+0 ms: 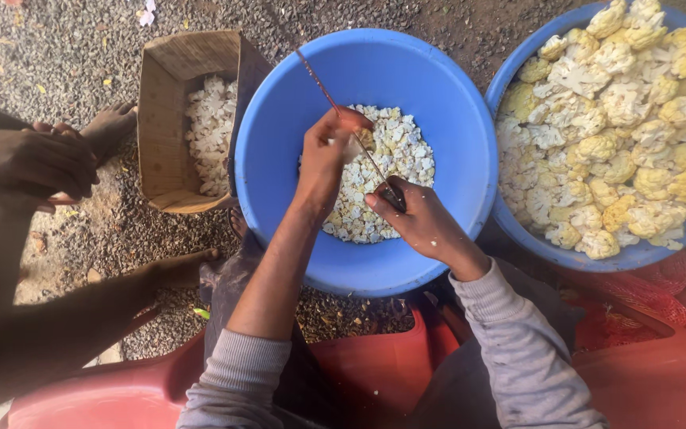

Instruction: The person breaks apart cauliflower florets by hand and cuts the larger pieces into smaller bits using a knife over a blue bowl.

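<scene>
The right hand point(418, 218) is closed around the dark handle of a long thin knife point(343, 119), its blade slanting up past the left hand point(329, 155), which pinches a small cauliflower floret point(365, 140) against the blade. Both work over a blue plastic basin point(454, 151) holding chopped white cauliflower pieces point(395, 159). Just right, touching it, a second blue basin point(589, 258) is heaped with larger yellowish florets point(621, 119). Left, a cardboard box point(160, 119) holds white stem trimmings point(210, 127). Another person's hands point(33, 163) rest beyond it.
</scene>
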